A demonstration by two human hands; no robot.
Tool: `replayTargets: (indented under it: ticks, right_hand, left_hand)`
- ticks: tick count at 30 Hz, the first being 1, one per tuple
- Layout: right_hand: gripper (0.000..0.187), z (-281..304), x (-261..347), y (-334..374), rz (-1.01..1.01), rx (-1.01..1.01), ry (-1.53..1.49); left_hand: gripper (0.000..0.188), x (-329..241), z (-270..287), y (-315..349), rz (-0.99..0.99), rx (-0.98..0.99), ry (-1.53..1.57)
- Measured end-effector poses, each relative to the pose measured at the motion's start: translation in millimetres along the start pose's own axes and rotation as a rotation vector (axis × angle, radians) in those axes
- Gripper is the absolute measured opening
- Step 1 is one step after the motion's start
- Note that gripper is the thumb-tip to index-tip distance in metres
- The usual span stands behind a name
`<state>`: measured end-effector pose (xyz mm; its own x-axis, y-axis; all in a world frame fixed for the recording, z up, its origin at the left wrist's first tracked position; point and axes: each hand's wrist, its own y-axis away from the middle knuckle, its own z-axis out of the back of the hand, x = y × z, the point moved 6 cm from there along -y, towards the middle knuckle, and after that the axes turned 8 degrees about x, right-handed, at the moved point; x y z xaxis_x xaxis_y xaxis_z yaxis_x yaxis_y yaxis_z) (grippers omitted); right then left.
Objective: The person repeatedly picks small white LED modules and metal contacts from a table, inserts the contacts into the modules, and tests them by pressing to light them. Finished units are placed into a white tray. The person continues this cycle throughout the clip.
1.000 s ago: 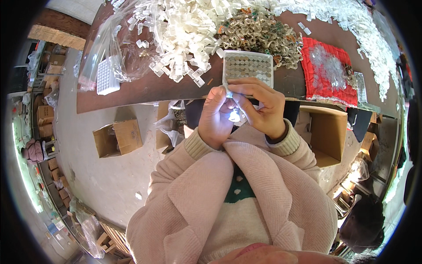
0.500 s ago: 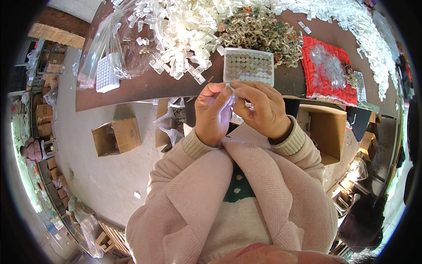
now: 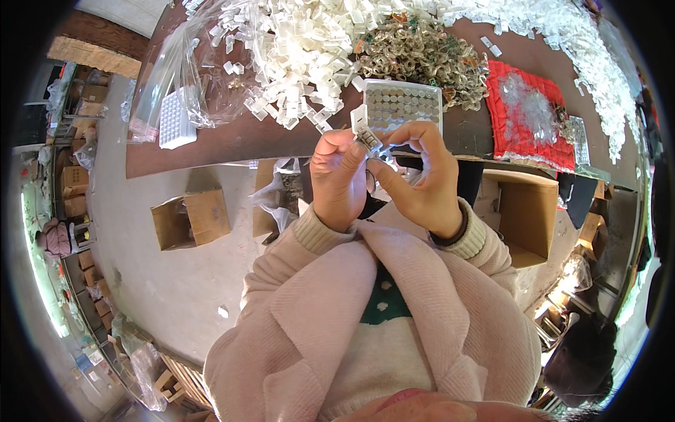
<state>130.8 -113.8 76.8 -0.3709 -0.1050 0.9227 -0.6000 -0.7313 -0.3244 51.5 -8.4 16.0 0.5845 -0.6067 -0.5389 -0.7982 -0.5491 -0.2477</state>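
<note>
A small white plastic case (image 3: pixel 363 126) with its lid flipped up is held in front of the chest, just before the counter (image 3: pixel 232 137) edge, pinched in the closed fingers of the left hand (image 3: pixel 339 176) while the right hand (image 3: pixel 418 176) curls shut on its lower end. Beyond it, the grey tray (image 3: pixel 404 105) looks full of round cells and the heap of white cases (image 3: pixel 302 49) is large, so much seems left

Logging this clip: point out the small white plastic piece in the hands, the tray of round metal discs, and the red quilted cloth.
Small white plastic piece (image 3: pixel 363 126), head view, upper flap.
Tray of round metal discs (image 3: pixel 404 105), head view, centre.
Red quilted cloth (image 3: pixel 508 141), head view, bare left part.
</note>
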Motion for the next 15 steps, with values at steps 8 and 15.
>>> replayTargets:
  ticks: [8,15]
  right_hand:
    - [0.032,0,-5,4,-0.100,-0.036,0.012]
    - [0.029,3,14,2,-0.089,0.041,0.178]
  left_hand:
    - [0.016,-9,1,3,-0.099,0.006,-0.207]
    - [0.027,-22,0,-1,-0.257,0.176,-0.630]
